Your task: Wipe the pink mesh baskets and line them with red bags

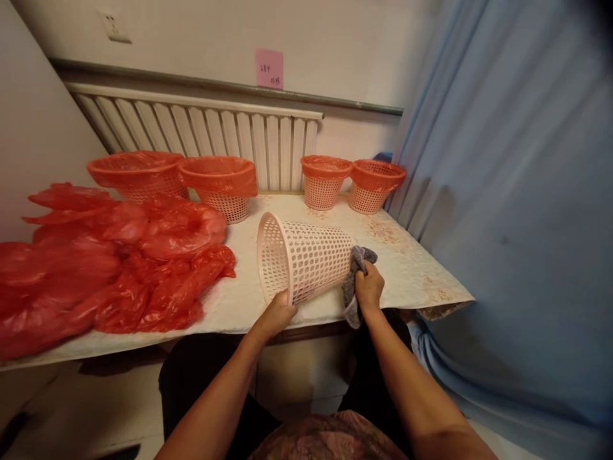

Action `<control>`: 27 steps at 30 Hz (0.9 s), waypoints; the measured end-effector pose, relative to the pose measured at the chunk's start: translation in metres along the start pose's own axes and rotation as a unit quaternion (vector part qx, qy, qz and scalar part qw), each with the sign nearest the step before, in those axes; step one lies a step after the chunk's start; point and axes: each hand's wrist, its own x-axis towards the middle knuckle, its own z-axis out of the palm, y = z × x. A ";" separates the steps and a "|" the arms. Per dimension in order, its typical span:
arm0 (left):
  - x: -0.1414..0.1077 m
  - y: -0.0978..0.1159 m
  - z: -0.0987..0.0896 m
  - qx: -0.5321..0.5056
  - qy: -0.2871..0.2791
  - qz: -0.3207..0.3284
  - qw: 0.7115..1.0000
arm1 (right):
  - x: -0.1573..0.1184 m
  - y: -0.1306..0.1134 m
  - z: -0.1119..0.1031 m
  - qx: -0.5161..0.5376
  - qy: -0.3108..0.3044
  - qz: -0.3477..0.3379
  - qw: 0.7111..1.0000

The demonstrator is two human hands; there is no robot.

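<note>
A pale perforated plastic wastebasket point(318, 255) lies on its side over the table's front part, its mouth facing left. My left hand point(276, 314) grips its rim at the lower edge, thumb on the outside and the other fingers hidden. At the basket's base, my right hand point(370, 286) is closed around a bunched grey cloth point(353, 306), which presses against the bottom end. No bag covers this basket, and its inside shows through the open mouth.
Red plastic bags, some tied full point(119, 262), heap on the table's left. Behind stand several baskets lined with red bags, including a left one point(230, 204) and a right one point(322, 191). A blue curtain point(502, 211) hangs at right; a radiator point(201, 131) lines the wall.
</note>
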 end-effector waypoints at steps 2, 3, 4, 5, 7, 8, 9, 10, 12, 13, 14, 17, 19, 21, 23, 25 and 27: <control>0.000 0.002 -0.001 0.000 -0.006 0.007 1.000 | -0.024 -0.019 0.004 0.045 0.027 -0.042 0.998; 0.000 0.003 -0.001 0.000 -0.006 0.011 1.000 | -0.037 -0.033 0.006 0.069 0.026 -0.076 0.994; 0.000 0.004 -0.002 0.001 -0.006 0.015 1.000 | -0.049 -0.049 0.006 0.090 0.024 -0.113 0.989; 0.000 0.005 -0.002 0.003 -0.005 0.016 1.000 | -0.059 -0.065 0.006 0.107 0.015 -0.150 0.983; -0.003 0.004 -0.002 0.019 -0.004 0.015 1.000 | -0.075 -0.095 0.003 0.136 -0.031 -0.232 0.963; -0.004 0.003 -0.002 0.033 -0.005 0.016 0.999 | -0.079 -0.108 0.001 0.145 -0.046 -0.261 0.953; -0.007 0.002 -0.002 0.046 -0.010 0.017 0.999 | -0.081 -0.118 -0.001 0.151 -0.056 -0.286 0.945; -0.009 0.000 -0.002 0.057 -0.015 0.021 0.998 | -0.082 -0.126 -0.003 0.154 -0.056 -0.302 0.939; -0.015 -0.004 0.000 0.066 -0.024 0.031 0.997 | -0.079 -0.137 -0.005 0.152 -0.046 -0.316 0.936; -0.019 -0.006 0.001 0.064 -0.026 0.032 0.997 | -0.077 -0.141 -0.007 0.150 -0.040 -0.316 0.936; -0.022 -0.008 0.002 0.059 -0.028 0.031 0.997 | -0.073 -0.144 -0.008 0.148 -0.038 -0.314 0.937; -0.032 -0.011 0.008 0.045 -0.032 0.010 0.998 | -0.061 -0.152 -0.015 0.138 -0.056 -0.295 0.944; -0.035 -0.011 0.010 0.044 -0.029 -0.012 0.999 | -0.054 -0.158 -0.020 0.130 -0.076 -0.284 0.947; -0.034 -0.007 0.012 0.045 -0.021 -0.029 0.998 | -0.049 -0.162 -0.024 0.124 -0.091 -0.279 0.948; -0.029 0.001 0.012 0.040 -0.003 -0.030 0.999 | -0.046 -0.163 -0.026 0.120 -0.100 -0.283 0.946; -0.022 0.011 0.012 0.030 0.036 -0.014 0.999 | -0.047 -0.162 -0.025 0.112 -0.102 -0.289 0.945; -0.015 0.020 0.011 0.011 0.064 0.000 0.998 | -0.048 -0.158 -0.023 0.097 -0.103 -0.293 0.946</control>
